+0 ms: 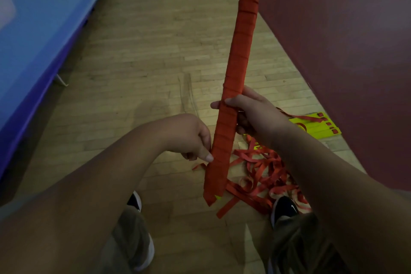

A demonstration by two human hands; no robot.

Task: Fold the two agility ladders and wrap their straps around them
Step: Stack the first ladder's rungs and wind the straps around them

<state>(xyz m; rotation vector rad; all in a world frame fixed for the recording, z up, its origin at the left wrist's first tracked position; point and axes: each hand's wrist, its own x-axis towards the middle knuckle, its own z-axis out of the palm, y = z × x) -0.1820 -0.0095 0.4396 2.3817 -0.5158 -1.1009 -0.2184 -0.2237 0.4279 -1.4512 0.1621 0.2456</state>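
First ladder [239, 58], a long flat stack bound in red strap, stands tilted between the hands: the right hand [251, 115] curls round it below mid-length, and the left hand [195, 138] pinches its edge lower down, thumb on the wrap. Judged light and fairly stiff lengthwise, with slick webbing liable to loosen; best gripped across the flat faces near the strap tail [226, 209] hanging below the left hand. Left fingers behind the stack are hidden, the tail's fastening is unclear, and the second ladder [315, 128], beyond the right hand, lies part-covered by that forearm.

Both curled: left grip [195, 138], right grip [255, 115].
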